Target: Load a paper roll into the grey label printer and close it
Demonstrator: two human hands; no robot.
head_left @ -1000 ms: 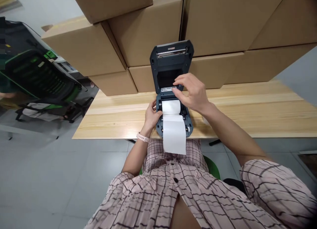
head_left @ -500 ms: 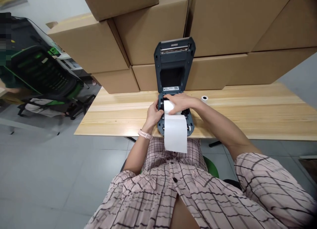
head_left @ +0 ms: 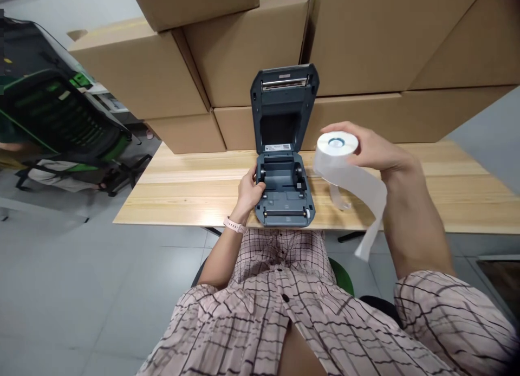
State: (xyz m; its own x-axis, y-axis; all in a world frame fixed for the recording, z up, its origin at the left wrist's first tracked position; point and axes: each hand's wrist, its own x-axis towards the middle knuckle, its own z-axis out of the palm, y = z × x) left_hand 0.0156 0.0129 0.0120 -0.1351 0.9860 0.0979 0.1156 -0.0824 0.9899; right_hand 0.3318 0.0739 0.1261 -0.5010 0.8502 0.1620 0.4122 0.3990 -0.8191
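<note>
Your right hand (head_left: 376, 148) grasps the white label roll (head_left: 333, 153) from its far right side, holding it clear of the printer, above the tabletop (head_left: 190, 186) to the printer's right. The roll's round end faces up, showing a blue-rimmed core. From it a loose paper strip (head_left: 370, 189) curves past your wrist and hangs down, its tip showing beyond the tabletop's near edge.

Your left hand (head_left: 248, 192) is closed on the left edge of the dark grey label printer (head_left: 280, 199), thumb over the rim; its other fingers are partly hidden. The printer stands near the front edge, its lid (head_left: 283, 105) raised and the roll compartment (head_left: 280, 175) exposed. You wear a pale pink wristband (head_left: 235, 225). Behind the printer, stacked cardboard boxes (head_left: 247, 56) line the tabletop.
</note>
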